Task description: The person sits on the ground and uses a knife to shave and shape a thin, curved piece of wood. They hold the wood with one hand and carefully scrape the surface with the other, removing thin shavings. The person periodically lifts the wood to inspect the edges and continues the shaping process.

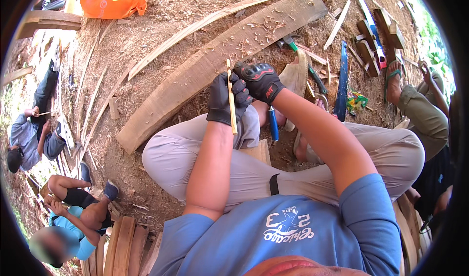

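Note:
A thin, pale wooden stick [231, 97] stands nearly upright in my left hand [223, 99], which wears a black glove and has its fingers wrapped round it. Close against it, my right hand [260, 82] is closed in a black glove with red marks and hard knuckle guards. Whatever its fingers hold is hidden beneath them. Just below the right hand, a tool with a blue handle [273, 124] points down between my legs; its upper end is out of sight. Beyond both hands lies a broad curved plank [195, 73] strewn with curled shavings.
A hammer with a green and black handle [316, 80], a blue strip-like tool [342, 75] and a handsaw [373, 31] lie to the right. An orange bag [116, 1] lies far left. People sit on both sides; stacked planks [124, 244] lie near left.

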{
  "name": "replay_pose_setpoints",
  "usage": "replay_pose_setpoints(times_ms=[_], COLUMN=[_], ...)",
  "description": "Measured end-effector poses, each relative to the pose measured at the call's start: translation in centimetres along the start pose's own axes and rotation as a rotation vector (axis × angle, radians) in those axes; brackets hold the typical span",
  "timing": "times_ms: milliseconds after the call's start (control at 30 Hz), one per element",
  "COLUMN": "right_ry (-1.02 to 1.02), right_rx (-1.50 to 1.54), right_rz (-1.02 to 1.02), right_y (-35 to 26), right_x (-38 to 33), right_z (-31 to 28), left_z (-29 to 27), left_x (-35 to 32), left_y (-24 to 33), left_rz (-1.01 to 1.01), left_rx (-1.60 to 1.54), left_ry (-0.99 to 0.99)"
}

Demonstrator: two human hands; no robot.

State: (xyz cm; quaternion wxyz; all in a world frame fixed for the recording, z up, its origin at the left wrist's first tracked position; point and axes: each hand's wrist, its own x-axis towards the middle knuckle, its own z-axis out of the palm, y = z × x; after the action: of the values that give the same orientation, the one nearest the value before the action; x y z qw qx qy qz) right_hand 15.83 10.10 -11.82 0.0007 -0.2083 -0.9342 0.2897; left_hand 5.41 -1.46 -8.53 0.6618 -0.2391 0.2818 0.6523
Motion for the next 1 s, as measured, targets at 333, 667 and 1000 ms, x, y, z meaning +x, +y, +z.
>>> replay_pose_setpoints(times_ms=[333, 667, 1000], right_ry=[-0.099, -0.233, -0.229], right_rx=[-0.169, -0.182, -0.196], right_rz=[0.015, 0.105, -0.083], right_y=[1.5, 1.8, 0.5], right_x=[1.6, 2.5, 2.2], right_z=[0.9, -0.1, -1.5], left_z=[0.7, 0.4, 0.2], left_x=[-0.5, -0.3, -0.6], left_y=[0.3, 1.0, 1.0], left_rz=[-0.03, -0.055, -0.039], left_rx=[0.031, 0.016, 0.068], left_ry=[0.065, 0.014, 0.023])
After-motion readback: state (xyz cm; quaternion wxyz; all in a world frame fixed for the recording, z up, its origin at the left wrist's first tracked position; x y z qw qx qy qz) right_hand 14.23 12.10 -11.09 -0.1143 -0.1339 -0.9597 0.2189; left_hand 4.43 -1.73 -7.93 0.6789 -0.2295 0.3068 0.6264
